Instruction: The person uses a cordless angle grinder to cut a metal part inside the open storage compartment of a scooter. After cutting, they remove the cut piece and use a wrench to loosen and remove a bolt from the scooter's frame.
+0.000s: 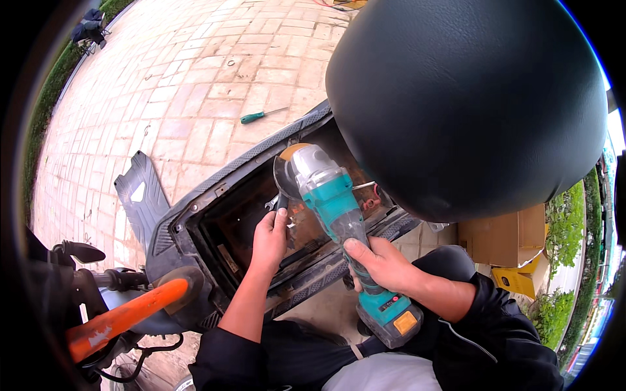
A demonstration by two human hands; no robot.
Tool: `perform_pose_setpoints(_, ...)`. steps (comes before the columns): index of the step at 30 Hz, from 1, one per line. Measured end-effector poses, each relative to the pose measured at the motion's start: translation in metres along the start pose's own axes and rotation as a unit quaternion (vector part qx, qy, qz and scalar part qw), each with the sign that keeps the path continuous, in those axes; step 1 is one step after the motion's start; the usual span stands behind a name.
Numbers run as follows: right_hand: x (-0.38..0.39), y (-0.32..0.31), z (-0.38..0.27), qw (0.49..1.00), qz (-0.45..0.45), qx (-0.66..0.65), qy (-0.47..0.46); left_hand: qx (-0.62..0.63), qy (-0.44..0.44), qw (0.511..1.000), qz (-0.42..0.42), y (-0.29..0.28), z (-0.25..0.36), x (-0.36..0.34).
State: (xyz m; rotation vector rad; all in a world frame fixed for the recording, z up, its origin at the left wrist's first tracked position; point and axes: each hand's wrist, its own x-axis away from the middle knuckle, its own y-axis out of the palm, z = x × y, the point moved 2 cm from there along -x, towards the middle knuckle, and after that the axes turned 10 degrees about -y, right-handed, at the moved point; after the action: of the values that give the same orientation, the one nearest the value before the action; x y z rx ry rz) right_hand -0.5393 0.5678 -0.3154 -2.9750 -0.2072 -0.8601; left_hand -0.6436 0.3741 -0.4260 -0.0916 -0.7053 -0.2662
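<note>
A teal and grey cordless angle grinder (330, 202) is held over the open floor compartment (238, 208) of a scooter. My right hand (378, 264) wraps round its dark body, just above the battery end. My left hand (268, 241) is closed on the black side handle (282, 203) near the grinder's head, thumb uppermost. At the far end, a tan disc (293, 152) shows beside a dark guard (285, 177). Inside the compartment, a silver wrench end (272, 202) lies close to my left hand. A tool with red handles (372, 199) is partly hidden behind the grinder.
The scooter's black seat (466, 104) rises at the right. An orange bar (130, 317) and a brake lever (83, 251) are at lower left. A green-handled screwdriver (253, 118) and a grey footboard panel (142, 195) lie on the paving. Cardboard boxes (502, 234) stand behind my right arm.
</note>
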Motion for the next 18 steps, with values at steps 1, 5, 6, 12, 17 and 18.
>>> perform_pose_setpoints(1, 0.001, 0.001, 0.002, 1.000, 0.004, 0.004, 0.003, 0.022, -0.008, 1.000, -0.012, 0.008, -0.002, 0.002)
perform_pose_setpoints(5, -0.002, 0.006, 0.005, 1.000, 0.014, 0.007, -0.009, 0.114, -0.023, 0.992, -0.038, 0.029, -0.009, 0.005)
perform_pose_setpoints(6, -0.003, 0.006, 0.004, 1.000, 0.015, 0.010, -0.010, 0.118, -0.024, 0.992, -0.047, 0.031, -0.009, 0.006)
perform_pose_setpoints(12, -0.007, 0.011, 0.003, 1.000, 0.020, -0.008, 0.005, -0.004, 0.000, 1.000, 0.028, 0.029, -0.033, -0.012)
perform_pose_setpoints(17, -0.010, 0.011, 0.003, 1.000, 0.025, -0.009, 0.006, 0.012, -0.015, 0.998, 0.063, 0.035, -0.026, -0.011)
perform_pose_setpoints(18, -0.010, 0.011, 0.002, 1.000, 0.023, -0.006, 0.005, 0.006, -0.017, 0.997, 0.068, 0.035, -0.025, -0.012)
